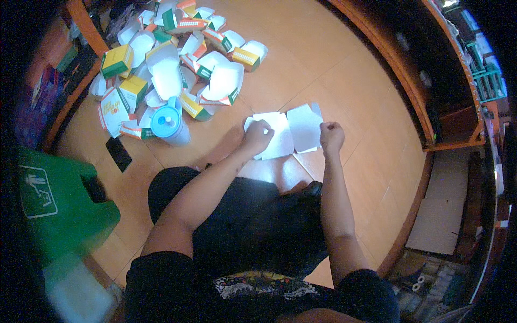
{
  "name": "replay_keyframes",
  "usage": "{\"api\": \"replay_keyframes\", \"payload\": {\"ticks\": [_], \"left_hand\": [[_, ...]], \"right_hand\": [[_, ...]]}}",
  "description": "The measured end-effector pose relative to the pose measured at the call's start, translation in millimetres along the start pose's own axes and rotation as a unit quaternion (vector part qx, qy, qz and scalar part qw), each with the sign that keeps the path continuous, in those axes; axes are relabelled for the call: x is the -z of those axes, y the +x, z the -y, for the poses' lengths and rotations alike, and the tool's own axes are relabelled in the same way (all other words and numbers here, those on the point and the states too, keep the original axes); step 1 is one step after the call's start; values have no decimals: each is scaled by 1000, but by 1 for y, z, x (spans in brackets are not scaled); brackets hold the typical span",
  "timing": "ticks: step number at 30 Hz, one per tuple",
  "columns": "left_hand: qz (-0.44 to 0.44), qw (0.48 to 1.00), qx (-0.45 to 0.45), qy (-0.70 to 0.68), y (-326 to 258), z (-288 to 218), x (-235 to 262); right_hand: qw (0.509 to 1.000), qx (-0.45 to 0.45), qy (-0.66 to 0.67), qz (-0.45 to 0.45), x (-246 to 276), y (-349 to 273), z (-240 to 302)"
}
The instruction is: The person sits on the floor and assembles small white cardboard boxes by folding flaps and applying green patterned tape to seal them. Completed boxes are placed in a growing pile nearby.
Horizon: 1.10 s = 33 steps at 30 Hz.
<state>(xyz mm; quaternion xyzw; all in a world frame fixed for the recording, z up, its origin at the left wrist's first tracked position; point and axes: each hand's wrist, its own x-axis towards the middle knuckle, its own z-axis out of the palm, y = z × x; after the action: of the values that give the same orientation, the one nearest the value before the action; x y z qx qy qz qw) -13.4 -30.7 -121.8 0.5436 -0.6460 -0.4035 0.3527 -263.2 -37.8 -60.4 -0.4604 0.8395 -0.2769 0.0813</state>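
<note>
I saw both hands closed on 1 flat white carton blank [288, 132] at frame centre — left hand [257, 135] pinching its left end, right hand [332, 135] its right; long axis ran left-right, on the floor [344, 70].

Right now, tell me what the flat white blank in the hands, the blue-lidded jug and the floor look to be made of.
Flat white blank: thin matte paperboard, judging by crisp creases and flaps. Blue-lidded jug: probably plastic, with a translucent body and smooth lid. Floor: glossy orange-brown tiles or laminate, with visible seams and sheen. Left hand and right hand pinch the blank.
</note>
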Motion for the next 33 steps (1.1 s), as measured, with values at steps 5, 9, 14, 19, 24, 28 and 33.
{"api": "replay_keyframes", "payload": {"ticks": [5,9,14,19,24,28,33], "left_hand": [[127,988,28,-86,-4,-38,1],[181,966,15,182,-13,0,-4],[283,929,-34,238,-15,19,-10],[320,891,-43,319,-15,21,-18],[305,884,-12,354,-21,60,-6],[311,892,-47,325,-7,2,-22],[169,977,-95,87,-15,28,-6]], "right_hand": [[985,59,77,141,12,-15,12],[983,2,-19,183,-16,-1,-48],[962,-105,-137,211,-47,28,-85],[930,-57,-241,271,-48,33,-77],[967,-16,-185,176,-51,2,-24],[993,-72,4,90,-62,71,-153],[928,-130,274,218,-34,47,-36]]}}
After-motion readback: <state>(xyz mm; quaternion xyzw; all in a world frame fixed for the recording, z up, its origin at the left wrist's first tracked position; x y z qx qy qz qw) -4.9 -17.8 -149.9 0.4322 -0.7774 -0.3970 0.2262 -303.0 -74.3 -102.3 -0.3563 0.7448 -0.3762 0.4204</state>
